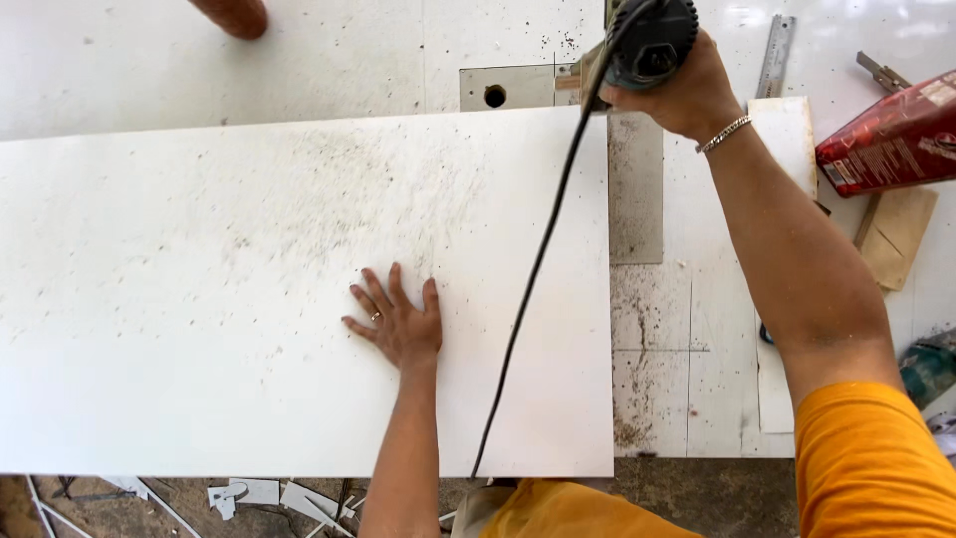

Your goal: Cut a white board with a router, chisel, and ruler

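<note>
fingers (373,294) of your left hand (398,324) are spread wide and flat on the white board (249,289), pressing it to the counter (687,379) so it stays put. farther away, your right hand (687,95) is wrapped closed around the black power tool (647,40) at the board's far right edge, its cable (528,289) trailing back across the board.

White workbench (329,60) carries a large white board (199,299), steel ruler (776,55), red package (891,139).
</note>
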